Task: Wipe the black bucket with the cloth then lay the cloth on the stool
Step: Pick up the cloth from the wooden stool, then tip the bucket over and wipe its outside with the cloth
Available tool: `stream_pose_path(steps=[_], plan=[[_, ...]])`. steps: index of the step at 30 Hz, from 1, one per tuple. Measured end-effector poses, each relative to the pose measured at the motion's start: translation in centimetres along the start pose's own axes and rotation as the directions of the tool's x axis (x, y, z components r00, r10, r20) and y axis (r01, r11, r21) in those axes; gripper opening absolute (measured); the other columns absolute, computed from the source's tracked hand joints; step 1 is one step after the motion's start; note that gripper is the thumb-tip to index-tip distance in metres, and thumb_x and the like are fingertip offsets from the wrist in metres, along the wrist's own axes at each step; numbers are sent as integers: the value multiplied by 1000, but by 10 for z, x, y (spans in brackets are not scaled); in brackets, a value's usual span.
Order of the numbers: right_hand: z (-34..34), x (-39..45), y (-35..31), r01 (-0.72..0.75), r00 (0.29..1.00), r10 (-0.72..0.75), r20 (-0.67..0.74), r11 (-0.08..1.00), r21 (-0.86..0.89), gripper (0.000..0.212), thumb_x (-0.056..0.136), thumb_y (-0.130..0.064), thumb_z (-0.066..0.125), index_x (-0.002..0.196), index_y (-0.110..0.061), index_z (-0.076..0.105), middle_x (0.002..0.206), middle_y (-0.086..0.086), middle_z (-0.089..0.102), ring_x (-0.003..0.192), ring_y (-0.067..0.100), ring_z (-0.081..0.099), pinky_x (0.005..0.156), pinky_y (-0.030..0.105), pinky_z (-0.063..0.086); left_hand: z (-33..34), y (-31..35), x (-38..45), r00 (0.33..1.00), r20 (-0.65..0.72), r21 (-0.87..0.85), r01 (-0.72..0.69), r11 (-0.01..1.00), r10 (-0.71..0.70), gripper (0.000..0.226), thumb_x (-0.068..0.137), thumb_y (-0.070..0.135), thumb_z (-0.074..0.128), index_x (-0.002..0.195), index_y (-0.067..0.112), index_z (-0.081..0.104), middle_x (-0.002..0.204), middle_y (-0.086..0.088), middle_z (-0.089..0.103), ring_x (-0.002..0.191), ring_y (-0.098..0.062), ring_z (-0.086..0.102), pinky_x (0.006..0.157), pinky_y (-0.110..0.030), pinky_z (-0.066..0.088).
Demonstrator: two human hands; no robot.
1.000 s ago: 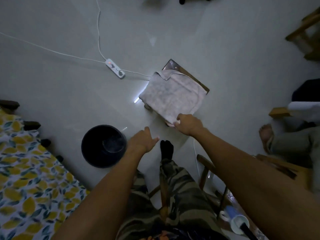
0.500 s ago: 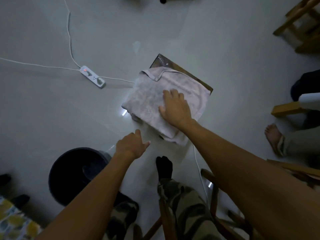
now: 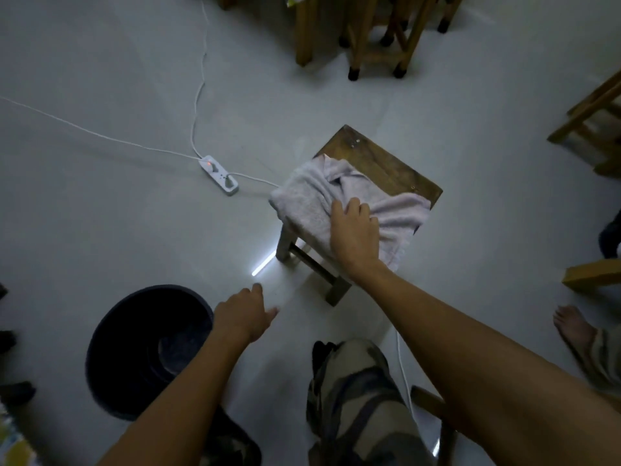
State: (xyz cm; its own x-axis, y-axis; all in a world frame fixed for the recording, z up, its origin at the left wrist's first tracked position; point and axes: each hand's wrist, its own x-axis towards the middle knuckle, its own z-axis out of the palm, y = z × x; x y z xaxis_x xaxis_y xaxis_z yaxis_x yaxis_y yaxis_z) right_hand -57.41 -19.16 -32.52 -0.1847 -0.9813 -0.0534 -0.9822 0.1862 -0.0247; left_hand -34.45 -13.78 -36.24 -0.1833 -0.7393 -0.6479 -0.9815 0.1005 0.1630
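A pale cloth (image 3: 312, 200) lies rumpled over the near half of a small wooden stool (image 3: 386, 166) in the middle of the floor. My right hand (image 3: 353, 230) rests on top of the cloth with its fingers bent into the fabric. The black bucket (image 3: 144, 348) stands on the floor at the lower left, open side up. My left hand (image 3: 245, 317) hovers just right of the bucket's rim, fingers loosely apart, holding nothing.
A white power strip (image 3: 220, 174) with its cables (image 3: 198, 95) lies on the floor left of the stool. Wooden furniture legs (image 3: 376, 45) stand at the top, more wood at the right edge. A person's bare foot (image 3: 574, 331) is at the right. My camouflage-trousered leg (image 3: 353, 398) is below.
My right hand went from the cloth's near edge onto its top and bunched it toward me, baring the stool's far half. The camera view tilted up. My left hand stays by the bucket.
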Motion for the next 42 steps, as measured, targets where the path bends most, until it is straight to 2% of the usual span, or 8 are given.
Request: stream_pose_path(steps=[4, 9, 12, 16, 23, 28, 36, 42], plan=[[-12, -21, -6, 84, 992, -90, 90, 994, 69, 45, 97, -31, 61, 137, -18, 44, 130, 13, 53, 113, 29, 58, 88, 40, 54, -4, -6, -46, 987, -160, -13, 19, 1000, -21, 63, 95, 64, 46, 138, 17, 44, 133, -9, 59, 117, -29, 60, 91, -44, 52], [-50, -80, -30, 155, 981, -172, 86, 972, 174, 25, 100, -5, 45, 124, -4, 52, 122, 22, 54, 106, 42, 58, 80, 49, 48, 3, -28, -124, 973, -213, -35, 83, 996, -88, 60, 94, 62, 49, 133, 16, 48, 129, -9, 61, 117, -30, 60, 92, -45, 51], [-76, -105, -47, 201, 977, -211, 22, 952, 232, 23, 101, -11, 48, 123, -5, 54, 121, 21, 56, 107, 40, 60, 85, 47, 52, 1, -44, -161, 956, -269, -60, 108, 992, -120, 54, 92, 60, 51, 123, 17, 52, 123, -9, 63, 112, -30, 61, 91, -45, 51], [-96, -133, -67, 280, 959, -280, -38, 926, 252, 17, 101, -20, 52, 115, -11, 55, 116, 15, 56, 100, 32, 62, 80, 39, 53, -2, -55, -199, 928, -340, -58, 142, 988, -154, 57, 93, 58, 51, 131, 16, 49, 129, -10, 61, 117, -33, 59, 90, -44, 49], [-107, -172, -98, 357, 931, -359, -60, 869, 344, 13, 102, -21, 48, 112, -14, 52, 114, 14, 55, 100, 33, 62, 87, 48, 56, 4, -62, -231, 912, -361, -55, 188, 981, -195, 64, 93, 58, 52, 142, 16, 44, 136, -11, 58, 122, -34, 58, 95, -46, 49], [-97, -185, -106, 357, 928, -370, -55, 831, 427, 24, 104, -29, 50, 122, -13, 52, 116, 9, 55, 99, 23, 62, 89, 37, 57, 13, -64, -226, 914, -352, -55, 192, 980, -199, 60, 93, 57, 52, 137, 16, 47, 132, -11, 60, 118, -33, 59, 93, -47, 50], [-44, -163, -110, 187, 965, -256, 51, 815, 549, 26, 105, -30, 50, 121, -11, 57, 117, 9, 55, 103, 24, 61, 87, 31, 50, 43, -68, -163, 961, -204, -73, 177, 982, -188, 60, 93, 59, 50, 134, 16, 48, 129, -11, 60, 113, -32, 60, 93, -48, 51], [17, -131, -126, 100, 961, -226, 157, 818, 566, 28, 99, -28, 62, 121, -12, 59, 118, 7, 59, 106, 21, 62, 93, 36, 55, 70, -85, -81, 977, -117, -130, 163, 978, -179, 43, 102, 46, 39, 133, 19, 49, 128, -13, 59, 112, -32, 61, 94, -51, 50]])
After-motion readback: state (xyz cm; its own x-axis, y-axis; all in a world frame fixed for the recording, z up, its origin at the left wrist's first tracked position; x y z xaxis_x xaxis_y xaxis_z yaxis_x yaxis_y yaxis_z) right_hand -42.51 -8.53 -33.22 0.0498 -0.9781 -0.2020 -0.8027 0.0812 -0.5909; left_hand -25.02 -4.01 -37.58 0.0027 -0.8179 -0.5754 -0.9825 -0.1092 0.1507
